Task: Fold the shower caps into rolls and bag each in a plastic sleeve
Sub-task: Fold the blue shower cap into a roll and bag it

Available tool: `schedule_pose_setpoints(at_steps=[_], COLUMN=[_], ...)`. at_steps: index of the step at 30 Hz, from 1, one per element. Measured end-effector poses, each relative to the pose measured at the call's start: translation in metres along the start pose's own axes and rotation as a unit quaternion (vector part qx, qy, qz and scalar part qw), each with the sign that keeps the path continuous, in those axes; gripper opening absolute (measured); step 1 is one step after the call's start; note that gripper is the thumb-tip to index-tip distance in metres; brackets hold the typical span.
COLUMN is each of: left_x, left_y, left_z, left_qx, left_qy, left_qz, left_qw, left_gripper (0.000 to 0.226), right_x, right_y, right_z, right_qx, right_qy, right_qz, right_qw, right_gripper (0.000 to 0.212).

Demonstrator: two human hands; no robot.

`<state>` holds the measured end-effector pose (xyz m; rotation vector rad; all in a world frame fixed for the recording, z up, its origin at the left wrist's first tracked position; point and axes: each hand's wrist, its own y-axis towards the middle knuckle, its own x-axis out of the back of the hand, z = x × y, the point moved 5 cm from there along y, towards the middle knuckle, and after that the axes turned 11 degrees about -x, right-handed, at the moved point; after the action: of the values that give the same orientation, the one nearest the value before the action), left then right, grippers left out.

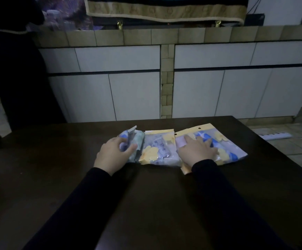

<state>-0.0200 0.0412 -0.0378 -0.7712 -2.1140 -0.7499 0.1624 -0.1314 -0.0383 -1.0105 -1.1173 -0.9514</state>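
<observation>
Three plastic sleeves with shower caps inside lie side by side on a dark table (56, 177). The left sleeve (137, 141) shows a blue and pale cap and has a crumpled top; my left hand (113, 154) grips its left side, thumb curled over the front. The middle sleeve (160, 150) has a yellow header and yellow shapes, and neither hand touches it. The right sleeve (224, 141), with yellow header and blue and yellow print, lies flat under my right hand (197, 150), whose straight fingers press on it.
White cabinet doors (218, 92) under a tiled counter edge (164, 36) stand just beyond the table's far edge. A dark shape (16, 78) fills the far left. A white power strip (274, 136) lies on the tiled floor at right.
</observation>
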Motion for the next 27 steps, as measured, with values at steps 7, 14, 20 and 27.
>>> schedule_pose_setpoints(at_steps=[7, 14, 20, 27], left_x=[0.007, -0.001, 0.000, 0.004], left_y=[-0.006, -0.015, -0.018, -0.026], left_z=[0.000, -0.005, 0.002, 0.007], left_qx=[0.045, 0.044, 0.050, 0.064], left_qy=[0.096, 0.171, 0.160, 0.168], left_qz=[-0.001, 0.042, 0.059, 0.060], left_qw=[0.994, 0.983, 0.984, 0.982], left_gripper=[0.052, 0.080, 0.079, 0.080], right_x=[-0.009, 0.007, -0.010, -0.011], right_y=[-0.013, -0.006, -0.014, -0.019], right_z=[0.028, 0.010, 0.009, 0.013], right_qx=[0.066, 0.123, 0.111, 0.094], right_qy=[-0.003, 0.013, 0.054, 0.033], right_qz=[-0.020, -0.097, -0.050, -0.053], right_qw=[0.998, 0.988, 0.991, 0.994], right_gripper=[0.060, 0.051, 0.052, 0.054])
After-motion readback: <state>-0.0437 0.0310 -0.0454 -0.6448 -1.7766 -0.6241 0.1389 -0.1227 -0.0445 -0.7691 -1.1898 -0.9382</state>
